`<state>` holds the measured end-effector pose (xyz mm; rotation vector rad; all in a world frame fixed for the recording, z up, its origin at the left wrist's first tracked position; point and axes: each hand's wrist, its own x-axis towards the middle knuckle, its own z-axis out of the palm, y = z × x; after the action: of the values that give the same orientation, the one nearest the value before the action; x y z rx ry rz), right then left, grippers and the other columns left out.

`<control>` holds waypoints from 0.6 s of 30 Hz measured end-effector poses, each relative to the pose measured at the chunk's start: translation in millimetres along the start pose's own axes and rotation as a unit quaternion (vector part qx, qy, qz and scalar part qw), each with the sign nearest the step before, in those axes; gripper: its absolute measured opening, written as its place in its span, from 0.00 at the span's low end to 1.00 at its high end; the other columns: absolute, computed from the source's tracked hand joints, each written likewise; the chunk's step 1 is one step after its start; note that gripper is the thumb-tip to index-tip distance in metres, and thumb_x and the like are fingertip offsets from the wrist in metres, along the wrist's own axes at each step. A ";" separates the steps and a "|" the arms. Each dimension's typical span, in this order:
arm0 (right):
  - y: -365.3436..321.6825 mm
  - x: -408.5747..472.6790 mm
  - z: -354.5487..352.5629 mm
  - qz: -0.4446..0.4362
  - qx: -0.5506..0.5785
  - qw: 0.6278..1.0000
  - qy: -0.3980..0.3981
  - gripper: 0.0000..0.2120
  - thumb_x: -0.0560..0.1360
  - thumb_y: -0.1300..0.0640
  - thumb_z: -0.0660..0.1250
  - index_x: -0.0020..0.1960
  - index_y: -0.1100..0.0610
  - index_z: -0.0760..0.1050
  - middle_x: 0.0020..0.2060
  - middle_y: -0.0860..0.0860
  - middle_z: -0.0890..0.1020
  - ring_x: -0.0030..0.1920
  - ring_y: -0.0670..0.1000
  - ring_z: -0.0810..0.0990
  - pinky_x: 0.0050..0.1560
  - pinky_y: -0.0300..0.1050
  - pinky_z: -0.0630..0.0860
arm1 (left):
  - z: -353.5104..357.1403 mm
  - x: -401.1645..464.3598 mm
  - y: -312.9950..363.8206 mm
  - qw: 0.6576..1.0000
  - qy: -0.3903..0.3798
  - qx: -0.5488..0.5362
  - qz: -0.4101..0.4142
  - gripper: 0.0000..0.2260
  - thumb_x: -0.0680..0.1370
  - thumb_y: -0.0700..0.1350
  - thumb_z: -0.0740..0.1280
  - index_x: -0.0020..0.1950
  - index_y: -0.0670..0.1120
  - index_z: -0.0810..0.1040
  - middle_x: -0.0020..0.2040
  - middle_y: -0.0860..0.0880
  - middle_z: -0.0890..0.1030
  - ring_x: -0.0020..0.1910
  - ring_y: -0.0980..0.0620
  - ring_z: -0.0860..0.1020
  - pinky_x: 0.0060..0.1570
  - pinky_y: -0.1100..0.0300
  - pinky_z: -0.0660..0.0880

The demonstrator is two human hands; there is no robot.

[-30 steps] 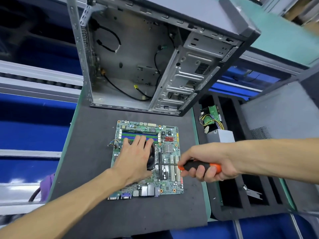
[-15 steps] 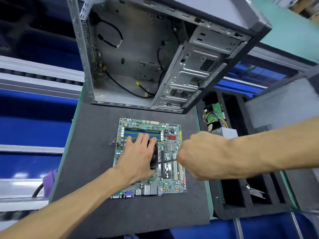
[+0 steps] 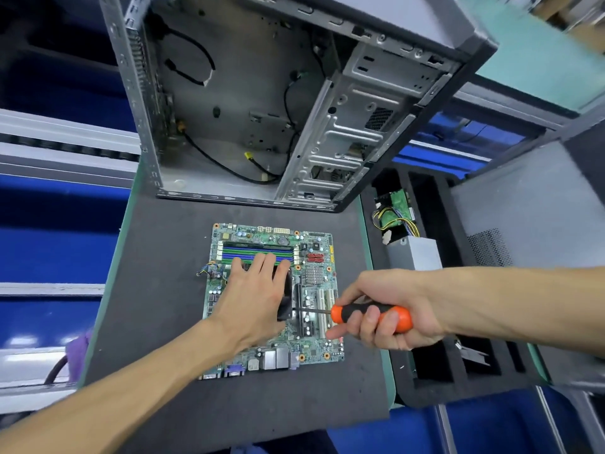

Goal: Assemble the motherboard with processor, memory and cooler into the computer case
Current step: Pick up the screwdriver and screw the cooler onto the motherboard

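Note:
A green motherboard (image 3: 314,335) lies flat on the dark mat (image 3: 157,290), with memory sticks (image 3: 255,250) seated near its far edge. My left hand (image 3: 258,293) presses flat on the black cooler (image 3: 285,299), which it mostly hides. My right hand (image 3: 386,309) grips an orange and black screwdriver (image 3: 370,317) held sideways, its tip at the cooler's right edge. The open computer case (image 3: 262,103) stands behind the board, loose black cables inside it.
A black foam tray (image 3: 435,385) lies to the right, holding a grey power supply (image 3: 415,253) with coloured wires and a small green board (image 3: 397,204). A grey side panel (image 3: 523,224) leans at far right. Blue conveyor rails run at the left.
My right hand rolled over the board half a second ago and has turned back, so the orange handle shows again. My left hand has stayed on the cooler.

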<state>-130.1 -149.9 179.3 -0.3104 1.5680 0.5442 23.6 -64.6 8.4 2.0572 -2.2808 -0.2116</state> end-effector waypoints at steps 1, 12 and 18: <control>1.2 -1.3 -0.9 -0.003 -0.022 1.000 0.000 0.13 0.79 0.57 0.65 0.49 0.68 0.79 0.27 0.49 0.69 0.18 0.44 0.65 0.13 0.33 0.59 | -0.6 -0.5 -1.6 1.000 -0.003 0.002 -0.004 0.39 0.66 0.64 0.66 0.71 0.42 0.69 0.55 0.44 0.75 0.53 0.44 0.72 0.47 0.46 0.70; 11.5 -10.4 -4.5 -0.303 -0.739 0.506 0.325 0.18 0.83 0.46 0.57 0.45 0.58 0.75 0.28 0.52 0.73 0.29 0.55 0.73 0.30 0.42 0.69 | -6.2 -3.9 -7.3 1.000 -0.009 -0.009 -0.019 0.42 0.61 0.65 0.70 0.69 0.45 0.72 0.56 0.47 0.76 0.55 0.45 0.74 0.52 0.46 0.72; 14.5 -17.3 14.6 -0.369 -0.865 0.177 0.290 0.15 0.76 0.63 0.61 0.33 0.55 0.59 0.30 0.53 0.67 0.29 0.56 0.61 0.28 0.45 0.57 | -4.7 -5.0 -4.5 1.000 0.002 -0.003 -0.017 0.40 0.60 0.63 0.71 0.67 0.44 0.74 0.54 0.46 0.76 0.53 0.44 0.74 0.48 0.47 0.72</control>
<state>-123.6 -132.3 198.5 -3.1363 0.1904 1.2135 29.2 -60.4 12.7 2.0935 -2.2404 -0.2172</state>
